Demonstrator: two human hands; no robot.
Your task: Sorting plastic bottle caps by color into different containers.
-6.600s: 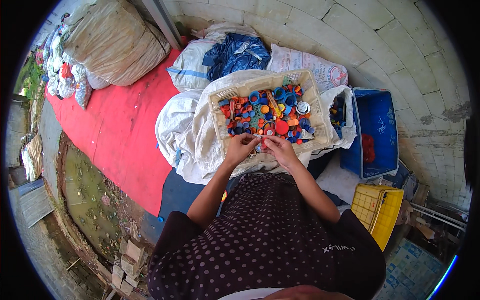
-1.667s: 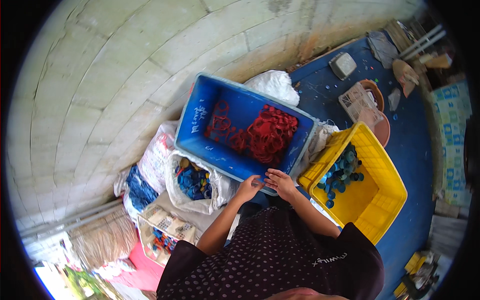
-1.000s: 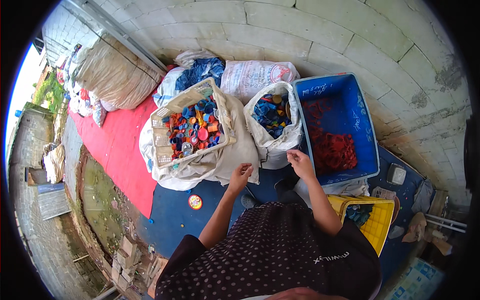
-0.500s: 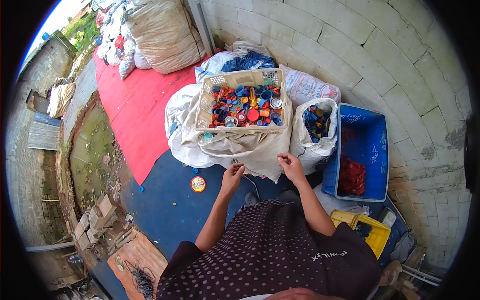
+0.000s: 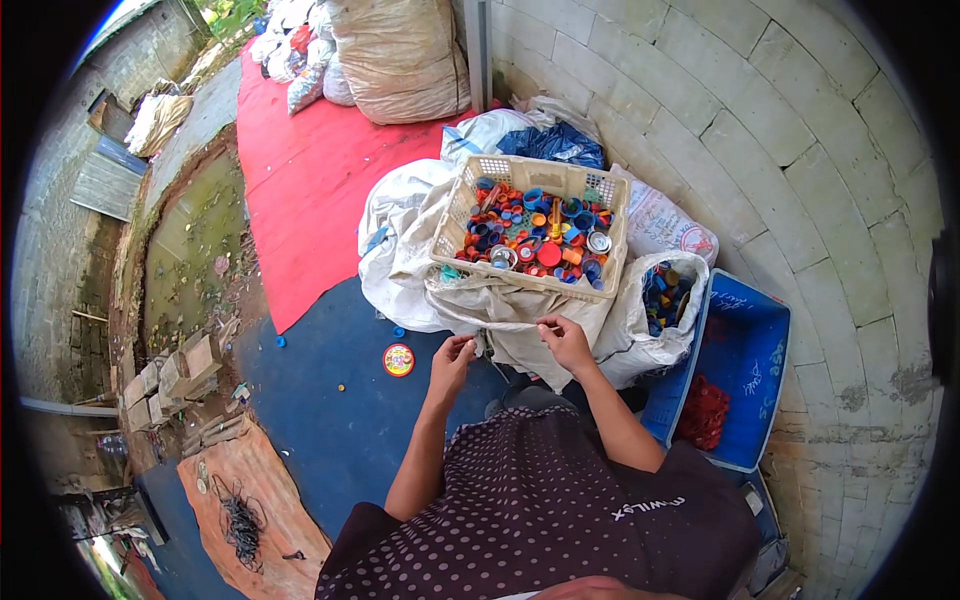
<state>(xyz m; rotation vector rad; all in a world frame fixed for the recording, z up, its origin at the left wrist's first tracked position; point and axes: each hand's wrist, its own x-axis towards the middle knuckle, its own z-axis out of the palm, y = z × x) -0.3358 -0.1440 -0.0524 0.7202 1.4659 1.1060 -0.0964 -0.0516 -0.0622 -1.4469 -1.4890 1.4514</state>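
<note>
A cream plastic crate (image 5: 447,225) full of bottle caps (image 5: 540,220) in red, blue and orange rests on a pile of pale sacks. Just below its front side, my right hand (image 5: 568,346) pinches the edge of the beige sack (image 5: 520,340) that hangs there. My left hand (image 5: 452,368) is held lower and to the left, with thumb and fingertips pressed together. Something small and pale may show at those fingertips, but I cannot make it out. An open white sack (image 5: 640,345) of dark blue and mixed caps stands right of my right hand.
At the right, a blue bin (image 5: 745,375) holds red pieces (image 5: 703,415). A round red-and-yellow lid (image 5: 398,360) lies on the blue ground sheet (image 5: 330,400). Beyond are a red sheet (image 5: 310,190), a large stuffed sack (image 5: 400,60) and a block wall (image 5: 680,80).
The view has shifted, so the crate and sacks appear farther right and slightly lower. My right hand now has the sack's edge drawn into a fold. My left hand stays pinched.
</note>
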